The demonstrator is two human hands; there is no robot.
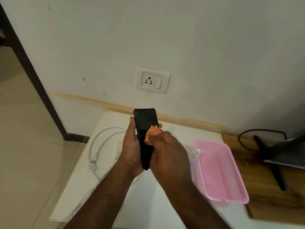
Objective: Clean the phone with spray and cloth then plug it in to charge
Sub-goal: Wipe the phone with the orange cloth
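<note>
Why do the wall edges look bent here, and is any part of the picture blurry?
Head view: the wide-angle lens bows the dark door frame at the left. The phone, orange cloth and wall socket are fairly sharp; the monitor stand at the right edge is smeared. Lighting is soft and dim, with no glare on the screen.

The left hand (132, 146) is gripping an upright black rectangular phone (145, 129) above a white table (148, 204), while the right hand (168, 149) is pressing a small orange cloth (152, 132) against its dark screen.

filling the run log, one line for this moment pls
step: wiping | left hand: holds phone | right hand: rubs cloth on screen | cable: unplugged
</note>
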